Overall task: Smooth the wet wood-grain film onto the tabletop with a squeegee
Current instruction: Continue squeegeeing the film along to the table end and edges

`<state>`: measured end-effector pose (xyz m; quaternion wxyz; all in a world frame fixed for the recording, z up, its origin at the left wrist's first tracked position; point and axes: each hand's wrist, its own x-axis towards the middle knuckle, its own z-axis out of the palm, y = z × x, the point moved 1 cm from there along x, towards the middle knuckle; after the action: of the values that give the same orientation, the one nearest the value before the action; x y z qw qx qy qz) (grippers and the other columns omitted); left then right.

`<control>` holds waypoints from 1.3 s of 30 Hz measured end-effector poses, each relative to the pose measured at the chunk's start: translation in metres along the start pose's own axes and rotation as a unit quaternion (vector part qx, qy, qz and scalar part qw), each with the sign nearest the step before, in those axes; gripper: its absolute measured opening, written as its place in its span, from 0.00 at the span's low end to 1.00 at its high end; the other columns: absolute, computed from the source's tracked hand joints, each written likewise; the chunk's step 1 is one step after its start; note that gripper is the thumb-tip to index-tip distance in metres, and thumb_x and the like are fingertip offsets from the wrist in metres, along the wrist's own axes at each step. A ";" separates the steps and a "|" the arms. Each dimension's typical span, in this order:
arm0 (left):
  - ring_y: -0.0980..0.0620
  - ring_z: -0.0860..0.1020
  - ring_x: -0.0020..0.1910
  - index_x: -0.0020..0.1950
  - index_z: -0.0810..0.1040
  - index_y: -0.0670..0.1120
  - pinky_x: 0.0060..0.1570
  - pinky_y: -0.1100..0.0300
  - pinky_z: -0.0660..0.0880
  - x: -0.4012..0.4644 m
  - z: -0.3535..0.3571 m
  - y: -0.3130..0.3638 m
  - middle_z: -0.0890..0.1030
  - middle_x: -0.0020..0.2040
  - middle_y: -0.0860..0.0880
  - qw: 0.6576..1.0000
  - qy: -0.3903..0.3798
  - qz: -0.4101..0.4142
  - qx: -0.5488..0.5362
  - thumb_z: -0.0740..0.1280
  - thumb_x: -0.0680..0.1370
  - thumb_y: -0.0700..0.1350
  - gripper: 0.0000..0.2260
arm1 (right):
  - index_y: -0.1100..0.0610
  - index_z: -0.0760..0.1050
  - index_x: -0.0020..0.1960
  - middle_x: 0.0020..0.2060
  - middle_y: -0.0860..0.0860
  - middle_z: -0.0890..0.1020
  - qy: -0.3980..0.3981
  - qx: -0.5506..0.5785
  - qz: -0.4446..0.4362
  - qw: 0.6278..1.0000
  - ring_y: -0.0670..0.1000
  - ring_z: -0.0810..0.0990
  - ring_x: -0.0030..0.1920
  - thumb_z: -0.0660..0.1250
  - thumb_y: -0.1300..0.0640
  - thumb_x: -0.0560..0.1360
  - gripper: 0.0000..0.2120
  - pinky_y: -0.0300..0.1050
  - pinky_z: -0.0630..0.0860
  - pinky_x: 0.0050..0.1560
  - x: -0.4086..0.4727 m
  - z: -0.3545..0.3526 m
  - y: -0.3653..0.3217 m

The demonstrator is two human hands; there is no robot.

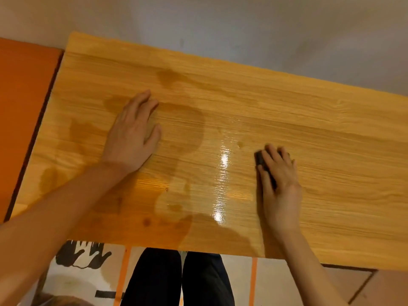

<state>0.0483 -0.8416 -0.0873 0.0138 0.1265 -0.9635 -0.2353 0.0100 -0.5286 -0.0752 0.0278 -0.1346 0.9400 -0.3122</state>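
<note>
left hand [132, 133] lies flat, fingers straight, arm extended; right hand [279, 184] curls over something dark, arm outstretched.

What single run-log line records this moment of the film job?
left hand: flat on wood-grain film | right hand: presses dark squeegee on film | film: wet patches, glare at centre
</note>
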 end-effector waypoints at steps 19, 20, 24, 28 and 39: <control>0.40 0.63 0.78 0.76 0.67 0.40 0.75 0.42 0.64 0.000 0.004 -0.003 0.64 0.78 0.40 0.999 0.010 0.026 0.024 0.57 0.83 0.49 0.24 | 0.60 0.72 0.69 0.72 0.53 0.70 0.137 -0.008 0.181 0.974 0.53 0.61 0.76 0.60 0.60 0.82 0.16 0.57 0.57 0.76 0.037 0.026 -0.035; 0.40 0.63 0.78 0.76 0.67 0.40 0.75 0.42 0.64 0.000 0.005 -0.004 0.65 0.78 0.40 0.999 0.012 0.027 0.022 0.57 0.83 0.49 0.24 | 0.60 0.72 0.69 0.71 0.54 0.70 0.135 -0.013 0.170 0.976 0.54 0.61 0.76 0.60 0.60 0.82 0.16 0.56 0.56 0.77 0.042 0.041 -0.051; 0.42 0.63 0.78 0.76 0.67 0.41 0.74 0.42 0.65 0.000 0.007 -0.005 0.65 0.78 0.42 0.999 0.016 0.025 0.028 0.57 0.83 0.49 0.23 | 0.58 0.74 0.68 0.70 0.53 0.72 0.047 -0.033 0.004 0.998 0.55 0.64 0.74 0.60 0.59 0.82 0.16 0.52 0.54 0.77 0.054 0.107 -0.123; 0.42 0.63 0.78 0.76 0.68 0.41 0.74 0.42 0.65 -0.001 0.008 -0.006 0.65 0.78 0.42 0.999 0.026 0.039 0.019 0.57 0.83 0.49 0.23 | 0.53 0.73 0.69 0.71 0.49 0.71 -0.034 -0.064 -0.096 0.993 0.52 0.62 0.75 0.61 0.55 0.81 0.17 0.53 0.50 0.78 0.062 0.084 -0.098; 0.42 0.62 0.79 0.76 0.67 0.42 0.74 0.41 0.64 0.001 0.010 -0.010 0.64 0.78 0.42 0.999 0.023 0.033 -0.005 0.58 0.82 0.48 0.22 | 0.58 0.71 0.70 0.72 0.54 0.70 0.075 -0.058 0.060 0.994 0.56 0.61 0.76 0.58 0.58 0.82 0.17 0.54 0.53 0.77 0.086 0.089 -0.102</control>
<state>0.0485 -0.8456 -0.1010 0.0448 0.0998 -0.9654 -0.2368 -0.0369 -0.6823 -0.0835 -0.0318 -0.0554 0.9624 -0.2642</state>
